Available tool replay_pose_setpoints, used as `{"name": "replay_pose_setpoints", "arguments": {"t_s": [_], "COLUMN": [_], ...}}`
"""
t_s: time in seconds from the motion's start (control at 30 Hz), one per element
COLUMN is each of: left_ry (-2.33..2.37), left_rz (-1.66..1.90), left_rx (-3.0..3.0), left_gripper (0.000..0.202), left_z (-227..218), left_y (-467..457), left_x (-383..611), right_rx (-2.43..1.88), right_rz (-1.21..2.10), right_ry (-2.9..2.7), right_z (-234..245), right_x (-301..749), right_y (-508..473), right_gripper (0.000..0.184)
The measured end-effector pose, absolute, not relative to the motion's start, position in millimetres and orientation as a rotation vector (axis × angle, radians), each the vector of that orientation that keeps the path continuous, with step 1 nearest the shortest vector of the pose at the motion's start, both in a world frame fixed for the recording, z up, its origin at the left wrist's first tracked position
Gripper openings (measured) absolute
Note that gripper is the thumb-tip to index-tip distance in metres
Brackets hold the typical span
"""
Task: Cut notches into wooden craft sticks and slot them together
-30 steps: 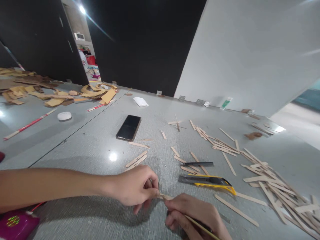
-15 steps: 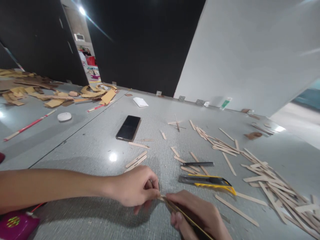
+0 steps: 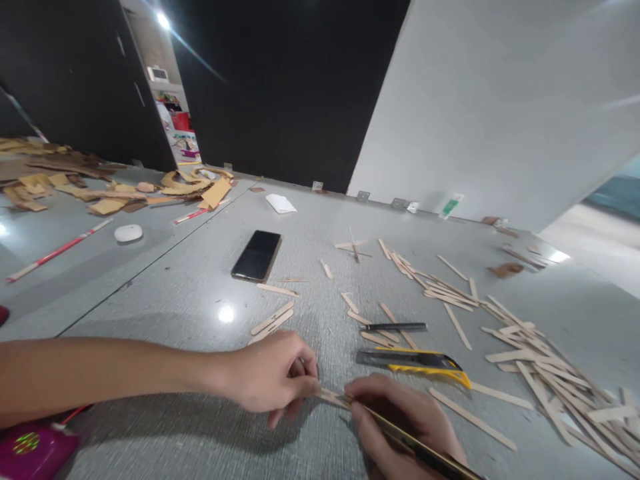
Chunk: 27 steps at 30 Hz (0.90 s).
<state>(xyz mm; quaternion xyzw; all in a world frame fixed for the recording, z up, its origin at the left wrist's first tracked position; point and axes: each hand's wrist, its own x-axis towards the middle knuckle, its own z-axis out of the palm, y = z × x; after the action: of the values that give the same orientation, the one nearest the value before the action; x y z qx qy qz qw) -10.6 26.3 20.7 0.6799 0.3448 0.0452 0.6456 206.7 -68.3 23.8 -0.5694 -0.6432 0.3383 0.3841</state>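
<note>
My left hand (image 3: 274, 375) is closed in a pinch on one end of a thin wooden stick (image 3: 334, 398) that lies flat on the grey table (image 3: 175, 300). My right hand (image 3: 407, 427) is closed around a long thin dark and gold tool (image 3: 420, 448), with its tip resting on the stick just right of my left fingers. A yellow and black utility knife (image 3: 415, 361) lies just beyond my right hand. A dark pen-like tool (image 3: 395, 327) lies a little farther back.
Several wooden sticks (image 3: 540, 360) are scattered at the right and middle. A black phone (image 3: 257, 255) lies face up at the centre. Cardboard scraps (image 3: 100, 183) are piled at the far left with a white oval object (image 3: 129, 233). A magenta device (image 3: 30, 448) sits at bottom left.
My right hand has turned and shifted slightly right, bringing the tool's tip onto the stick. My left hand has stayed in place.
</note>
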Motion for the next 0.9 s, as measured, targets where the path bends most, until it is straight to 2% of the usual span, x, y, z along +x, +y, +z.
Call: {"name": "replay_pose_setpoints", "arguments": {"t_s": [0.07,0.27,0.53,0.9], "left_ry": [0.787,0.785,0.793,0.798], "left_rz": [0.105,0.119,0.121,0.123], "left_rx": [1.547,1.542,1.538,1.536], "left_gripper": [0.023,0.023,0.020,0.021], "left_z": [21.5,22.9,24.4,23.5], "left_y": [25.8,24.5,23.7,23.9], "left_x": [-10.6,-9.4,-8.4,-8.3], "right_rx": [-1.484,-1.536,-1.577,-1.576], "right_rz": [0.950,1.185,1.191,1.282], "right_ry": [-1.561,-1.612,-1.696,-1.652], "right_z": [22.9,15.7,21.4,12.1], "right_x": [205.9,204.7,201.6,206.3], "right_y": [-66.6,-63.0,-58.5,-59.6], "right_gripper": [0.023,0.051,0.042,0.046]}}
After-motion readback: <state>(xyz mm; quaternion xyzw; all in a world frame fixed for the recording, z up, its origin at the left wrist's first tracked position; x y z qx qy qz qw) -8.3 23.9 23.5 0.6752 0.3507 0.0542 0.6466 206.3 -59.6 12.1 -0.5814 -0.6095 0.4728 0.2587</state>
